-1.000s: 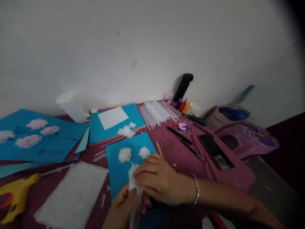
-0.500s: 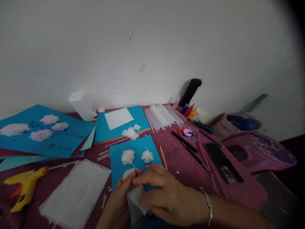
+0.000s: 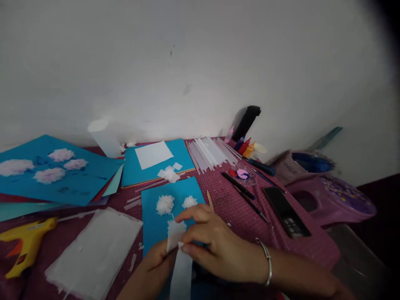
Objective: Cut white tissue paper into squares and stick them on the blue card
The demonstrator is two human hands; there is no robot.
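My left hand (image 3: 156, 262) is closed on a strip of white tissue paper (image 3: 181, 275) at the bottom middle. The thumb and fingertips of my right hand (image 3: 215, 243) pinch the same tissue from the right, its index finger stretched out above. Beneath both hands lies a blue sheet (image 3: 151, 229). On it sit two fluffy white paper tufts, one at the left (image 3: 165, 204) and a smaller one at the right (image 3: 189, 202), close to my right knuckles. A pencil (image 3: 210, 201) lies along the sheet's right edge.
At left are a yellow glue gun (image 3: 28, 243), a white tissue stack (image 3: 93, 250) and a blue picture with fluffy flowers (image 3: 78, 183). Behind are small white squares (image 3: 170, 173) and white strips (image 3: 212, 152). To the right: paint bottles (image 3: 245, 146), brushes, a phone (image 3: 286, 212) and pink containers (image 3: 331, 200).
The tissue now hangs lower as a longer strip between my hands. My right fingers have shifted to its edge, my left hand sits slightly lower, and the view has moved a little.
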